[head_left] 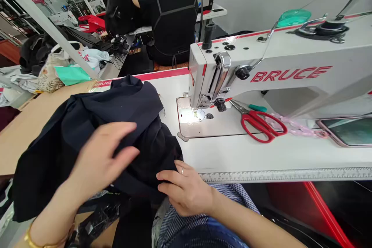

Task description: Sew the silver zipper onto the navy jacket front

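A heap of dark navy fabric point(95, 124) lies on the white sewing table point(261, 159), left of the needle. My left hand point(101, 159) rests flat on top of the fabric with fingers stretched out. My right hand point(186, 190), with a ring on one finger, grips the fabric's lower edge near the table's front, fingers curled into the cloth. The white BRUCE sewing machine point(276, 69) stands to the right; its lit needle plate point(197, 115) is bare.
Red-handled scissors point(260, 122) and a pink chain point(296, 126) lie under the machine arm. A phone point(348, 131) sits at the right. A ruler strip point(290, 175) runs along the table front. A person in black point(171, 11) sits ahead with their back turned. Cloth piles sit at far left.
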